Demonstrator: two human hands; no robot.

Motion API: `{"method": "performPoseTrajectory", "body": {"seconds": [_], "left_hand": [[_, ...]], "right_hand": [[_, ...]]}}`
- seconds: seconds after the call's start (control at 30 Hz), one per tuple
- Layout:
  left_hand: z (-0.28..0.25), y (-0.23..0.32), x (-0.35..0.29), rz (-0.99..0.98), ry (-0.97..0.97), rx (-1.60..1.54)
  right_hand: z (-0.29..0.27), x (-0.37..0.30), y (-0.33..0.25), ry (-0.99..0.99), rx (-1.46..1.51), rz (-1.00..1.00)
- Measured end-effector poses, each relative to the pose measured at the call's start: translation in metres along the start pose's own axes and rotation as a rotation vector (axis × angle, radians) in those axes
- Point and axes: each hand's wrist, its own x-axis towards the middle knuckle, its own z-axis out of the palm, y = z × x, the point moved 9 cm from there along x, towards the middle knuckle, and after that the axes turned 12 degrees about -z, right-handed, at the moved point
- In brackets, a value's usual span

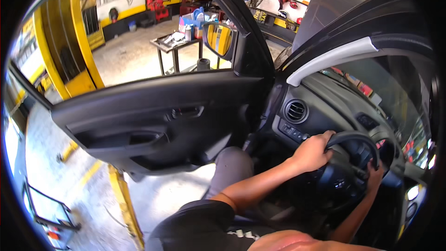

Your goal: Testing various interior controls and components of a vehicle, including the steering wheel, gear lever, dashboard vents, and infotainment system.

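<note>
A black steering wheel (355,135) is in front of me inside a car. My left hand (315,152) is closed around the upper left of its rim. On the right side of the rim is my right hand (374,175), its fingers bent against the wheel and partly in shadow. Beyond the wheel sits the dashboard (334,107), with a round air vent (296,110) and a row of small switches (292,131) near my left hand. The lower part of the wheel is dark.
The driver's door (153,107) stands wide open at my left, with a side mirror (218,40) on it. Outside are a yellow lift post (69,42), a yellow lift arm (124,200) and a metal table (174,45) bearing bottles. The car's hood (323,14) is raised.
</note>
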Motion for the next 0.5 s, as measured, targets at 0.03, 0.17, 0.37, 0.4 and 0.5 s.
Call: {"method": "performPoseTrajectory", "body": {"seconds": [0.03, 0.17, 0.37, 0.4, 0.5], "left_hand": [[0.004, -0.003, -0.010, -0.040, -0.055, -0.078], [0.008, -0.004, -0.007, 0.036, -0.050, -0.093], [-0.014, -0.014, -0.019, 0.194, 0.021, -0.002], [-0.030, -0.007, -0.029, 0.126, -0.008, 0.070], [-0.132, 0.039, -0.080, 0.266, 0.272, 0.120]], "right_hand": [[0.002, -0.005, -0.009, -0.014, -0.007, 0.031], [-0.005, 0.003, -0.007, -0.023, -0.052, 0.022], [0.010, 0.008, -0.013, -0.094, 0.030, 0.037], [0.003, 0.009, -0.011, -0.094, 0.015, 0.012], [0.006, -0.001, -0.073, -0.283, -0.215, -0.158]]}}
